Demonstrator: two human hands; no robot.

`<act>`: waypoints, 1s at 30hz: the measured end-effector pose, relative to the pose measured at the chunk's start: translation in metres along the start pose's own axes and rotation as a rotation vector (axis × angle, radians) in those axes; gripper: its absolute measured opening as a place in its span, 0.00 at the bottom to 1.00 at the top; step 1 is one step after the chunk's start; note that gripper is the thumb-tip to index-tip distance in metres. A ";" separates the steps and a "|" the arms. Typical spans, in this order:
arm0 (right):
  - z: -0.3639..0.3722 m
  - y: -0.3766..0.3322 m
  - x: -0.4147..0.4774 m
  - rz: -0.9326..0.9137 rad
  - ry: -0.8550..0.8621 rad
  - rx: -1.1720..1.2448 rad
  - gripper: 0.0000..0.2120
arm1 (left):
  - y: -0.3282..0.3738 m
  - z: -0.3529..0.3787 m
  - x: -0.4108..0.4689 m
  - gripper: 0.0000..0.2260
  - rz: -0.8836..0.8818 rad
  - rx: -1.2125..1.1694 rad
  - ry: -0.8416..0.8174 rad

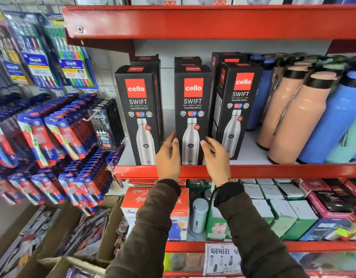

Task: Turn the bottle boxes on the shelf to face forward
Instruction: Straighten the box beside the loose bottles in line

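Note:
Three black bottle boxes with red logos stand upright along the front of the red shelf (273,170). The left box (138,113) and the middle box (192,109) show their printed fronts straight on. Slightly turned, the right box (236,105) also shows its left side. More black boxes stand behind them, mostly hidden. My left hand (168,157) grips the lower left edge of the middle box, thumb on its front. My right hand (216,156) holds its lower right edge, fingers reaching behind it.
Loose peach bottles (287,117) and blue bottles (333,125) crowd the shelf to the right. Toothbrush packs (53,133) hang on the wall at left. Below is a shelf of small boxes (283,213); a red shelf (193,21) overhangs above.

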State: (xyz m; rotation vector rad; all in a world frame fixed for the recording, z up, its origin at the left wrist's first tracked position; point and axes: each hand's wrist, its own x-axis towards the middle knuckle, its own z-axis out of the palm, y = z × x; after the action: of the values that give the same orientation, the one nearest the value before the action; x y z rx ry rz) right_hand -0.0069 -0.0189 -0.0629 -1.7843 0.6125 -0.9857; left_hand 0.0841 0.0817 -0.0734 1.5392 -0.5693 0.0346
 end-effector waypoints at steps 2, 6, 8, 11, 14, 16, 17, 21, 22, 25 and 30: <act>-0.001 -0.001 -0.003 -0.010 0.016 -0.014 0.18 | 0.000 -0.001 -0.002 0.18 -0.010 0.010 0.000; -0.001 -0.003 -0.005 -0.014 0.025 -0.003 0.18 | 0.002 -0.001 -0.004 0.18 -0.012 -0.008 0.005; -0.001 -0.001 -0.006 -0.009 0.025 0.011 0.17 | 0.004 0.001 -0.007 0.18 -0.013 -0.030 0.024; -0.007 0.004 -0.007 -0.016 0.044 0.039 0.13 | 0.005 0.010 -0.021 0.19 0.059 -0.033 0.100; -0.021 0.010 -0.008 -0.020 0.087 0.081 0.10 | 0.003 0.022 -0.034 0.20 0.245 0.066 0.208; -0.035 0.014 -0.008 -0.024 0.149 0.088 0.11 | 0.005 0.032 -0.040 0.20 0.320 0.106 0.249; -0.041 0.016 -0.007 -0.043 0.188 0.079 0.10 | 0.007 0.037 -0.043 0.20 0.339 0.104 0.247; -0.070 0.028 0.003 -0.112 0.318 0.068 0.12 | 0.019 0.068 -0.052 0.20 0.408 0.029 0.102; -0.075 0.032 0.008 -0.108 0.328 0.067 0.14 | 0.022 0.076 -0.053 0.20 0.416 0.012 0.056; -0.087 0.043 0.025 -0.057 0.260 0.011 0.20 | 0.029 0.101 -0.050 0.20 0.381 -0.001 -0.073; -0.098 0.058 0.057 0.034 0.068 -0.044 0.23 | 0.033 0.138 -0.036 0.23 0.124 -0.034 -0.172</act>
State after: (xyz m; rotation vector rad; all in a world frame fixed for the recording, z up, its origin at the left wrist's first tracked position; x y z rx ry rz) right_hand -0.0561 -0.1352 -0.0767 -1.7794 0.7095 -1.0203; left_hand -0.0041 -0.0352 -0.0657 1.4808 -0.7981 -0.0131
